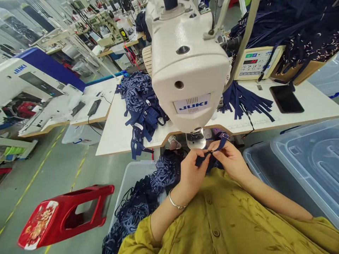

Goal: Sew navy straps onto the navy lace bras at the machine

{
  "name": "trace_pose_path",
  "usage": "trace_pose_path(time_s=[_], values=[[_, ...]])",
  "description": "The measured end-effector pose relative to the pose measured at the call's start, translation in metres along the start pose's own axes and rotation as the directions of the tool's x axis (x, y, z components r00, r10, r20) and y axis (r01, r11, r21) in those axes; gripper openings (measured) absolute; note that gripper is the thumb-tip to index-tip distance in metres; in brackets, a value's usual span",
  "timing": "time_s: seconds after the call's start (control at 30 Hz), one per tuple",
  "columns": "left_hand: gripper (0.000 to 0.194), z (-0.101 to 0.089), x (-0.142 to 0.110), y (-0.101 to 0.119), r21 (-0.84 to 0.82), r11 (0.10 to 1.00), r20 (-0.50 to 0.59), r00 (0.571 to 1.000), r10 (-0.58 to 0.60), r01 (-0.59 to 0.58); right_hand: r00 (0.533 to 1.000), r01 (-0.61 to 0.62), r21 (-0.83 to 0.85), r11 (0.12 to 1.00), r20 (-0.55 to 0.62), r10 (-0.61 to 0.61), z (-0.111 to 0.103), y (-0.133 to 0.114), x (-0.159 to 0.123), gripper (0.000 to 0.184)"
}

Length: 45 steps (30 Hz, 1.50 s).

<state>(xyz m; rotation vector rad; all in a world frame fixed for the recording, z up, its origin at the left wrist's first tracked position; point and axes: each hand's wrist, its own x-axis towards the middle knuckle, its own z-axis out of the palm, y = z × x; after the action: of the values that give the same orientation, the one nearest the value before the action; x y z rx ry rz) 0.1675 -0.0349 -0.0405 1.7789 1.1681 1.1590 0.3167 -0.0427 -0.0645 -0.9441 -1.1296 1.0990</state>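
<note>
Both of my hands meet just in front of the sewing machine's [192,77] lower end. My left hand [192,168] pinches a navy strap [221,141] between thumb and fingers. The fingertips of my right hand [231,159] are closed on the same strap, close to a small metal ring. A metal slider shows on the strap's upper end, above my right hand. Part of the strap is hidden behind my fingers. Just beyond my hands is the machine's shiny metal sewing bed [196,141].
Navy strap bundles [140,102] lie left on the white table [108,137]; more straps [245,100] and a phone [286,99] lie right. A bin of straps [127,180] stands by my lap, clear plastic boxes [304,155] at right, a red stool [66,215] on the floor.
</note>
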Motion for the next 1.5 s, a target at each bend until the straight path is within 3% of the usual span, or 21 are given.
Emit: trace_pose_path(time_s=[0.17, 0.3, 0.43, 0.63, 0.8, 0.97, 1.17, 1.33, 1.5], values=[[0.019, -0.001, 0.000, -0.002, 0.091, 0.975, -0.024, 0.978, 0.207, -0.204, 0.999, 0.047, -0.095, 0.994, 0.006, -0.047, 0.001, -0.010, -0.001, 0.008], [0.021, -0.002, 0.001, -0.002, 0.163, 0.942, -0.063, 0.949, 0.308, -0.295, 0.986, 0.161, -0.227, 0.961, -0.011, -0.168, 0.001, -0.011, -0.003, 0.006], [0.023, -0.002, 0.000, -0.003, 0.169, 0.937, -0.056, 0.947, 0.318, -0.305, 0.963, 0.264, -0.304, 0.915, 0.025, -0.270, -0.003, -0.005, -0.003, 0.011], [0.022, -0.002, 0.000, -0.007, 0.126, 0.944, -0.023, 0.950, 0.310, -0.305, 0.950, 0.309, -0.303, 0.902, 0.063, -0.304, -0.006, 0.003, 0.000, 0.016], [0.023, -0.005, 0.002, -0.002, 0.116, 0.970, -0.025, 0.976, 0.217, -0.213, 0.985, 0.175, -0.317, 0.932, 0.053, -0.167, -0.004, -0.001, 0.002, 0.004], [0.023, -0.008, 0.003, -0.001, 0.103, 0.979, -0.055, 0.981, 0.184, -0.178, 0.997, 0.063, -0.286, 0.956, 0.068, -0.045, -0.003, -0.010, 0.006, 0.013], [0.024, -0.007, 0.001, 0.000, 0.072, 0.989, -0.057, 0.990, 0.131, -0.127, 0.999, 0.021, -0.332, 0.943, 0.043, -0.007, 0.001, -0.019, 0.003, 0.013], [0.025, -0.007, 0.002, 0.006, -0.133, 0.990, -0.035, 0.998, -0.059, 0.054, 0.980, -0.167, -0.093, 0.982, 0.091, 0.175, 0.002, -0.022, 0.007, 0.022], [0.025, -0.007, -0.001, 0.003, -0.359, 0.898, 0.040, 0.966, -0.256, 0.253, 0.936, -0.310, -0.004, 0.951, 0.173, 0.306, -0.004, -0.017, 0.010, 0.028]])
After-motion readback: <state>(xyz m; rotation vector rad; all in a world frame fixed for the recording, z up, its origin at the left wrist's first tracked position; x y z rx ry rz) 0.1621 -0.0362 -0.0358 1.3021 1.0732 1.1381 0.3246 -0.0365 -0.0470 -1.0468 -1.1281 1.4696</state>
